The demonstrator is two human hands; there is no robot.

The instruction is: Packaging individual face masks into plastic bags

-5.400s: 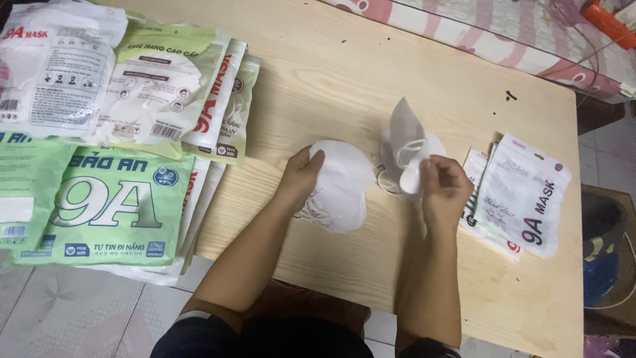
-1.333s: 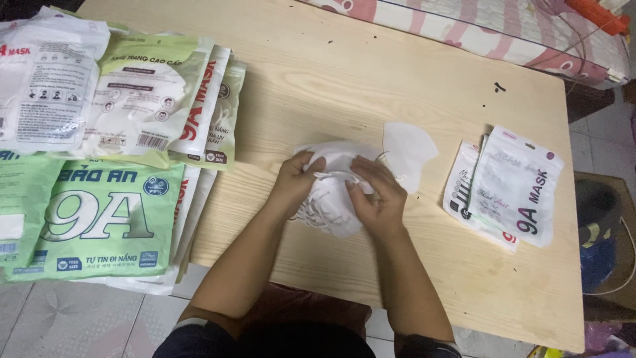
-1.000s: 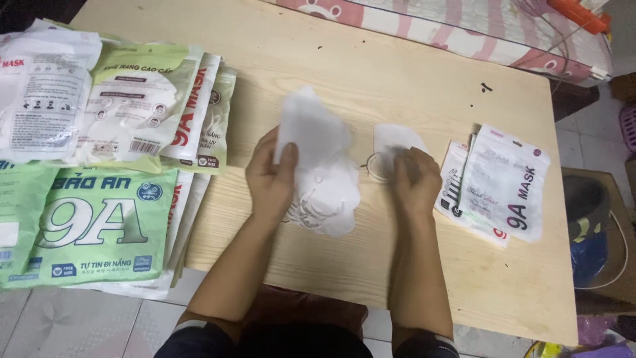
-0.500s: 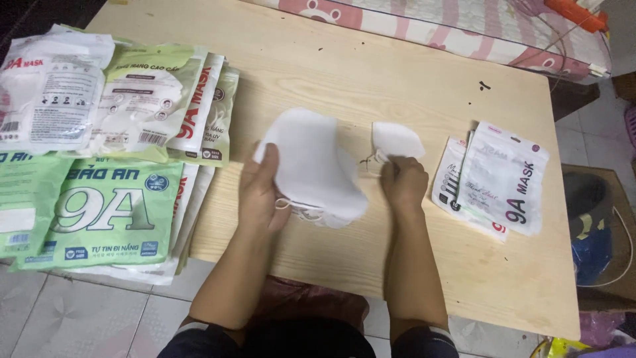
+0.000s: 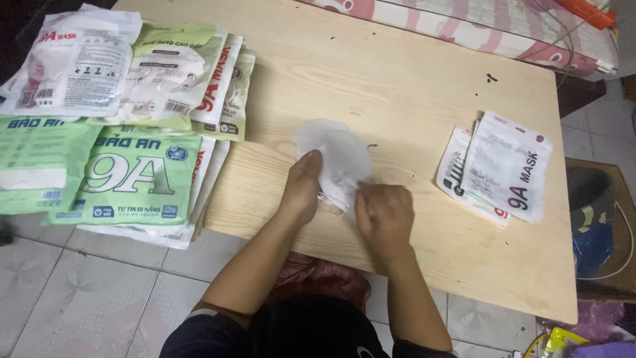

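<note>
A small pile of white face masks [image 5: 334, 154] lies on the pale wooden table [image 5: 397, 79] near its front edge. My left hand [image 5: 301, 187] rests on the pile's left side, thumb and fingers pressed on the top mask. My right hand [image 5: 384, 215] is at the pile's lower right corner, fingers curled on the edge of the masks. Parts of the lower masks are hidden under both hands.
Green and white printed mask packets [image 5: 126, 172] overlap in stacks at the table's left end, overhanging its edge. Two small white mask pouches [image 5: 507, 169] lie at the right. A striped mattress edge [image 5: 503, 30] runs along the back, with a cardboard box [image 5: 599, 229] at the right.
My left hand has lowered the lifted mask onto the pile. My right hand left the single mask further right and came in to the pile; that mask is no longer seen apart.
</note>
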